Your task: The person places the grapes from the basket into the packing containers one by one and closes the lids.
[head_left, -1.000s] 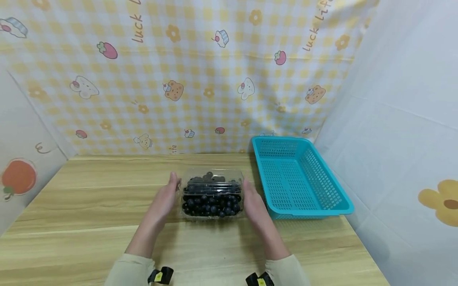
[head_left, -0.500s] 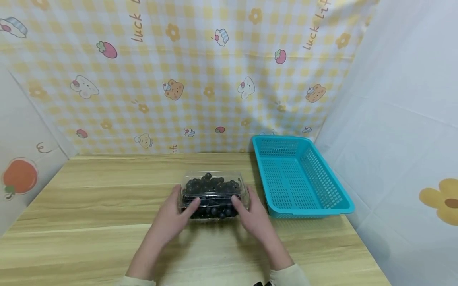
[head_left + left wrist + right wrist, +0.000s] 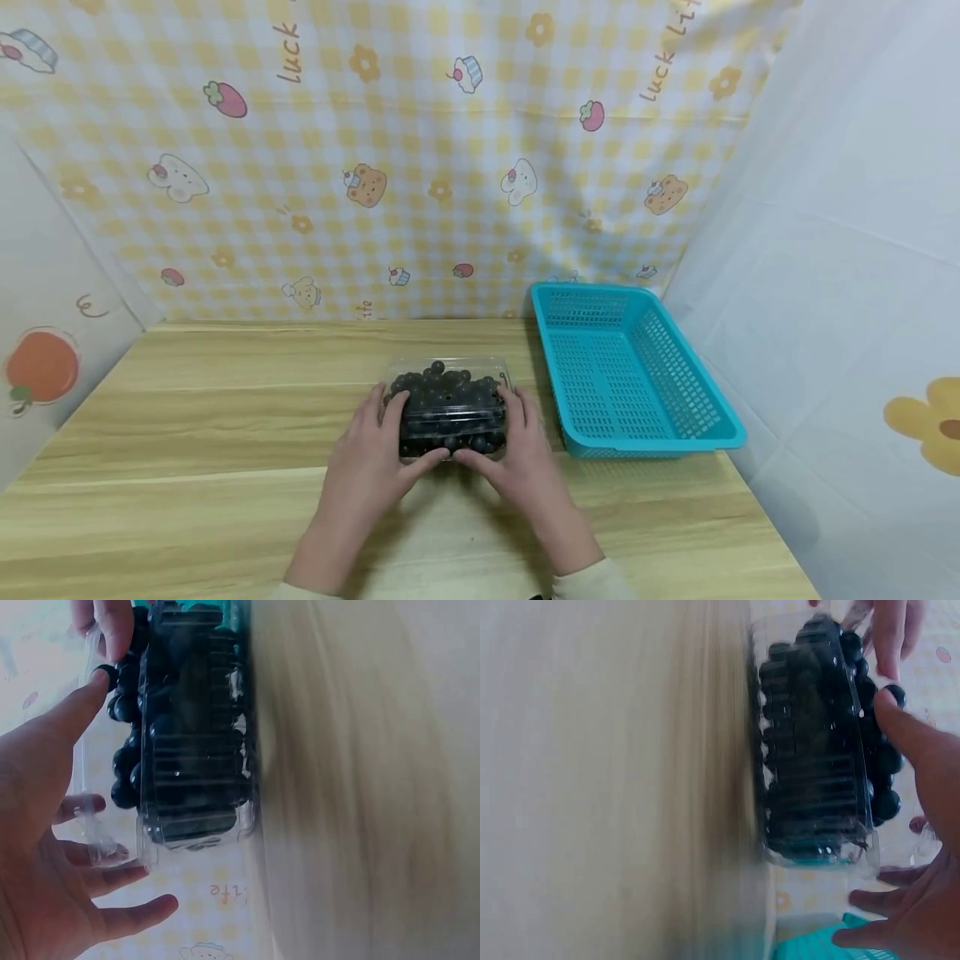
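Note:
A clear plastic clamshell box (image 3: 452, 412) stands on the table, filled with dark round fruits (image 3: 438, 381) like grapes or large blueberries. My left hand (image 3: 366, 467) grips the box's left side, fingers spread along the lid and thumb at the front edge. From the right, my right hand (image 3: 525, 465) holds it in a mirrored way, and the two thumb tips nearly meet at the front. Both wrist views show a gap below the clear lid (image 3: 90, 769), with fruits bulging above the base's rim (image 3: 847, 697). Each thumb tip lies at these fruits, under the lid's front.
A turquoise perforated plastic basket (image 3: 622, 375) stands right of the box, close to the right hand. The wooden table (image 3: 187, 433) ends at a yellow checked cloth (image 3: 420, 167) behind and a white cloth (image 3: 840, 250) on the right.
Both hands have come from the box's sides toward its front, thumbs swinging over the lid and then down to the front edge. The lid's front has shifted toward me.

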`<state>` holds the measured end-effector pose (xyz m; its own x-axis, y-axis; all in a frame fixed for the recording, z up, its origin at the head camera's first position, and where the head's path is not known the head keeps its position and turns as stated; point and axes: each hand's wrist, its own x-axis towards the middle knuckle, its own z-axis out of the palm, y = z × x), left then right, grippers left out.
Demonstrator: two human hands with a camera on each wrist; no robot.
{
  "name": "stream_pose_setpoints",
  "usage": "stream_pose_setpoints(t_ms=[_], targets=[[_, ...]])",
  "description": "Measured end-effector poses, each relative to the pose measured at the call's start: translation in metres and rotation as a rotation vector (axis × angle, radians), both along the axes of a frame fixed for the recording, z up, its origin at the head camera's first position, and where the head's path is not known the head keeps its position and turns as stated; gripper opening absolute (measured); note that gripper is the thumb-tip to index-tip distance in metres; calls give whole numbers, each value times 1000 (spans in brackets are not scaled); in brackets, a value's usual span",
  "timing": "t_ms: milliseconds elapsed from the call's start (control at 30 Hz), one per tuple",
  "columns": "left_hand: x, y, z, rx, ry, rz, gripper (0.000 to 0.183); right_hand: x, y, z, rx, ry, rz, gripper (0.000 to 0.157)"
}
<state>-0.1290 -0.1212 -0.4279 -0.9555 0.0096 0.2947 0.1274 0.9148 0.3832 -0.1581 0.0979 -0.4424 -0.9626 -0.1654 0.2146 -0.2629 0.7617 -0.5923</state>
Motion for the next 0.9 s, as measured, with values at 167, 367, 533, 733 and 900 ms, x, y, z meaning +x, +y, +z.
stream_pose_setpoints(t_ms=[167, 367, 533, 733, 900], targets=[[-3, 7, -2, -60, 11, 36, 104, -3, -6, 2, -6, -44, -27, 98], [-4, 12, -9, -108, -3, 58, 95, -3, -10, 5, 106, -96, -42, 77], [-3, 7, -11, -143, 1, 8, 91, -3, -10, 5, 141, -106, -36, 73], [-2, -3, -8, -121, -41, -42, 82, -2, -7, 11, 188, -131, 14, 81], [-1, -13, -5, 41, -209, -82, 79, 3, 3, 16, 187, -200, 101, 92]])
